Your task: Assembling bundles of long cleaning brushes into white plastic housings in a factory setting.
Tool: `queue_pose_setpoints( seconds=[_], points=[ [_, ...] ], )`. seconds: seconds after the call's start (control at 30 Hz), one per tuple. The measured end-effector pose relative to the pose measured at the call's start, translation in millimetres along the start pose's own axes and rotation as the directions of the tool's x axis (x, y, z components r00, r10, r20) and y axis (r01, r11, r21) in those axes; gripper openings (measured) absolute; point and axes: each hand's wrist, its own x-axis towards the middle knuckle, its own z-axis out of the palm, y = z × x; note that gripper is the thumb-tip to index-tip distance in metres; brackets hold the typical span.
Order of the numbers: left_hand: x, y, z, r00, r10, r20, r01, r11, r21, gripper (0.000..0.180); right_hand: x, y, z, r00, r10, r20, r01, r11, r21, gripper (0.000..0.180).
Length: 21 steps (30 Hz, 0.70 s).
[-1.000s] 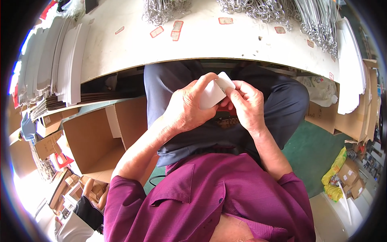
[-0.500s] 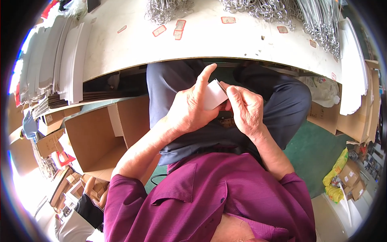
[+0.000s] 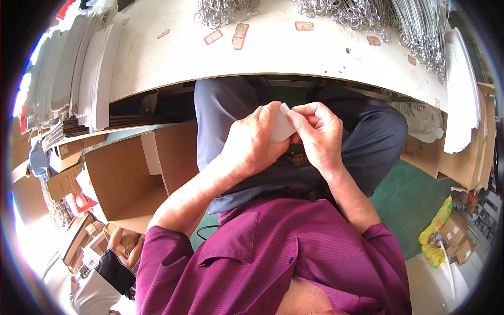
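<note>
A small white cardboard box (image 3: 282, 128) is held over my lap, below the table's front edge. My left hand (image 3: 251, 140) wraps round its left side, with the thumb lying near its upper end. At that end, a narrow white flap or edge stands by my right hand (image 3: 319, 136), whose thumb and fingers pinch the box's upper right corner. The side of the box facing my left palm is hidden, so I cannot tell whether anything is inside.
On the white table (image 3: 194, 63) lie bundles of looped metal wires (image 3: 346, 18) along the far side. Stacked white card sheets (image 3: 86, 73) stand at the left, more white sheets (image 3: 462, 89) at the right. An open carton (image 3: 126, 178) sits left of my legs; another person (image 3: 115, 270) is lower left.
My left thumb, which was raised, has come down onto the box. My right fingers have shifted at its upper end, where a narrow white flap or edge now shows.
</note>
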Motion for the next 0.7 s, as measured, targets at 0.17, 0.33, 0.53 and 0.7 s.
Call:
queue_pose_setpoints(
  seconds=[0.17, 0.33, 0.53, 0.7],
  points=[
    [0.3, -0.2, -1.3, 1.0, -0.002, 0.013, 0.002, 1.0, -0.008, 0.058, 2.2, 1.8, -3.9, 0.999, 0.03, 0.025, -0.031, 0.998, 0.054, 0.013],
    [-1.2, -2.2, -0.9, 0.995, 0.081, -0.05, -0.082, 0.997, -0.008, 0.052, 3.4, 5.4, -6.9, 0.998, 0.044, 0.038, -0.046, 0.998, 0.044, 0.014],
    [-1.8, -2.9, -0.1, 0.993, 0.095, -0.065, -0.095, 0.995, -0.004, 0.052, 6.0, 8.7, -12.6, 0.994, 0.066, 0.082, -0.076, 0.989, 0.128, 0.016],
    [-4.0, -4.4, 1.3, 0.991, 0.115, -0.07, -0.116, 0.993, -0.009, 0.054, 2.6, 5.4, -10.8, 0.998, 0.041, 0.055, -0.043, 0.998, 0.039, 0.013]
  ],
)
